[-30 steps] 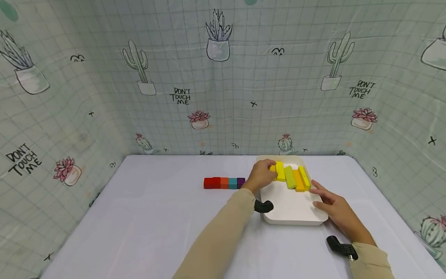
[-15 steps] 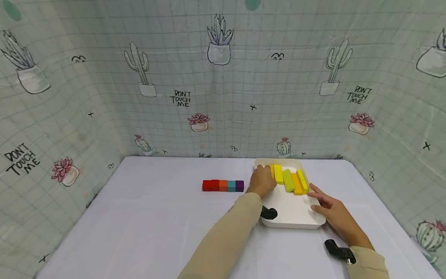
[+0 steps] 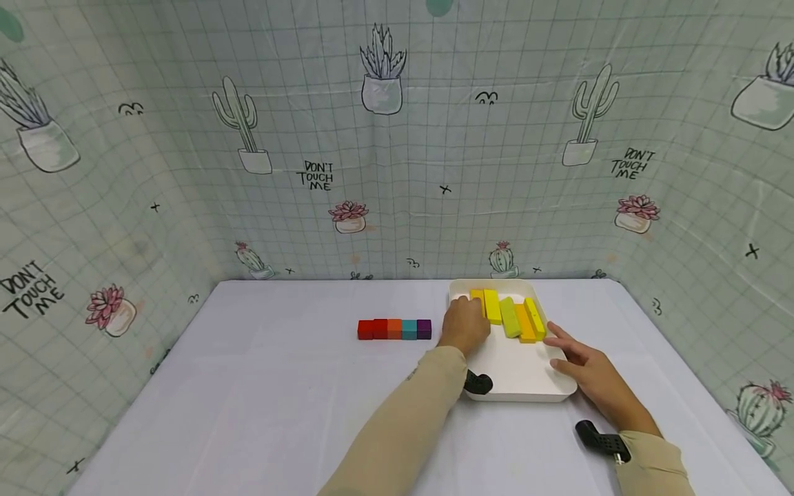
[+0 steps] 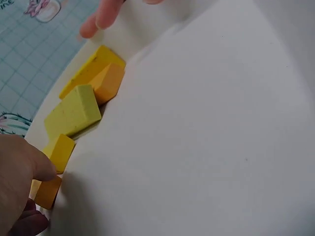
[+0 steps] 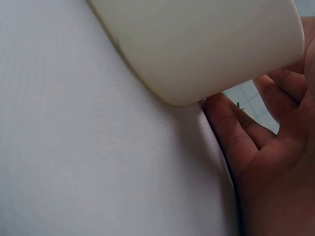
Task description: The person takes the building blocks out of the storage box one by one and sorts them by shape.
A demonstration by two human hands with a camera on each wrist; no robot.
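Note:
A white tray [image 3: 517, 375] holds a row of oblong blocks near its far end. My left hand [image 3: 464, 325] reaches over the tray's left side. In the left wrist view its thumb and fingers pinch an orange block [image 4: 47, 192] at the row's left end. Beside that lie a yellow block [image 3: 492, 306], a lime-green block [image 3: 511, 317], a second orange block [image 3: 526, 327] and another yellow block [image 3: 535, 318] against the right wall. My right hand [image 3: 589, 372] rests on the tray's right rim, fingers loosely extended; some of them are hidden behind the tray in the right wrist view.
Left of the tray, a row of red, orange, teal and purple cubes [image 3: 394, 329] stands on the white table [image 3: 279, 393]. A patterned cloth [image 3: 409, 151] hangs behind and along both sides. Black wrist devices [image 3: 598, 439] are strapped to both arms.
My left hand has lowered onto the block at the row's left end, its fingers moving down and slightly left. My right hand keeps its place on the rim. The head view shifted slightly.

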